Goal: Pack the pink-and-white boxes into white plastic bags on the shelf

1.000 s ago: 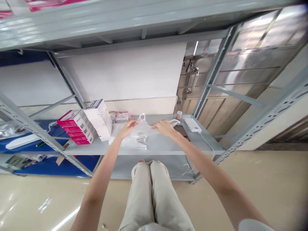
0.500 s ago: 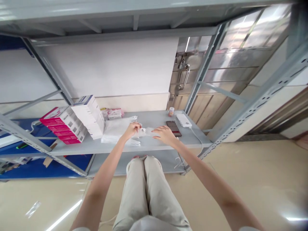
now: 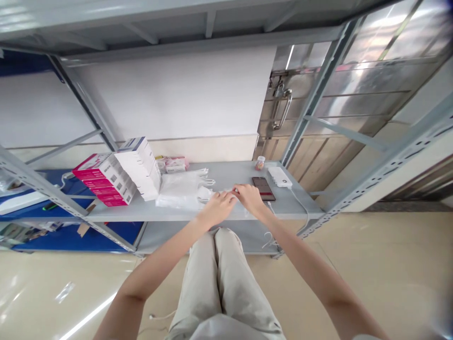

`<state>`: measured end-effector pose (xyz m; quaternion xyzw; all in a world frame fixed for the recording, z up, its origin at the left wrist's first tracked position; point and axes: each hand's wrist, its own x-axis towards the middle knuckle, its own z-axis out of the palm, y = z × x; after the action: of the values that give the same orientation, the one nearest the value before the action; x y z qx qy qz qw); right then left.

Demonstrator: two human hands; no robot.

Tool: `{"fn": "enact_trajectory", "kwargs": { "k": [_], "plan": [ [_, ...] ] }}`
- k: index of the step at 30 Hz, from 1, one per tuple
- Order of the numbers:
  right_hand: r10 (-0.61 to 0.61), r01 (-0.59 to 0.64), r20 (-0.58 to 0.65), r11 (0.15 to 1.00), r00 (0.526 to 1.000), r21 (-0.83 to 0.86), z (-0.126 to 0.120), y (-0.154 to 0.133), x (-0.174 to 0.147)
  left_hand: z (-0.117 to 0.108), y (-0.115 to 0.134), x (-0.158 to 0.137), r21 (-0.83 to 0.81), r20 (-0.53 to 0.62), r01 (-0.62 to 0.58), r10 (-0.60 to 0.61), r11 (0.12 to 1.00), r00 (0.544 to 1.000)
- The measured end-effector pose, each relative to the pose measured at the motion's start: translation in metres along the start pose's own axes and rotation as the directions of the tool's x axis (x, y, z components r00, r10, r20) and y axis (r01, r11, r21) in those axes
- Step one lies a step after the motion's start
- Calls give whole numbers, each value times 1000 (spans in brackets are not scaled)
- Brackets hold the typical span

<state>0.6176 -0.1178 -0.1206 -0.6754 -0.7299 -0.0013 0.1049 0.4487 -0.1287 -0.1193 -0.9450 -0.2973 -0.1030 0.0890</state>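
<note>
Plastic bags (image 3: 179,186): a flat pile, milky white and semi-transparent, with soft creases, glossy highlights and slightly uneven layered edges; individual sheets cannot be counted.
Bag handles (image 3: 211,182): narrow white loops at the right end of the pile, fanned out at differing angles, brighter and more opaque than the bodies.
Position of pile: lying on the grey metal shelf (image 3: 231,170), left of the hands and close to the right side of the white boxes (image 3: 143,174).
Clear film (image 3: 226,191): a thin, whitish, see-through scrap showing at the fingertips; its outline is mostly covered by the hands.
Left hand (image 3: 218,208): palm down, fingers stretched toward the right hand and just right of the lowest bag handles; whether it grips the film cannot be told.
Right hand (image 3: 248,197): fingers bent, thumb and forefinger drawn together, tips meeting those of the left hand beside the film; a firm grasp cannot be confirmed.
Pink boxes (image 3: 106,189): stacked at the far left of the shelf, next to the white boxes.
Phone (image 3: 262,189): dark, with a red band, lying just right of the right hand.
White device (image 3: 279,177): beyond the phone, with a pale cable (image 3: 300,205) attached.
Jar (image 3: 260,163): small, lidded, upright near the rear edge.
</note>
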Motion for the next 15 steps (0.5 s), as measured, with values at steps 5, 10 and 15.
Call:
{"fn": "enact_trajectory", "kwargs": {
  "k": [5, 10, 15],
  "plan": [
    [-9, 9, -18, 1000, 1000, 27, 1, 5, -1, 18, -21, -3, 96, 117, 318, -328, 943, 938],
    [1, -1, -55, 1000, 999, -3, 5, 1, 3, 35, -31, -12, 54, 274, 216, -222, 975, 936],
    [-53, 50, -112, 998, 992, -31, 12, -5, 6, 66, -33, -8, -125, 263, 300, -260, 946, 929]
  ]
}}
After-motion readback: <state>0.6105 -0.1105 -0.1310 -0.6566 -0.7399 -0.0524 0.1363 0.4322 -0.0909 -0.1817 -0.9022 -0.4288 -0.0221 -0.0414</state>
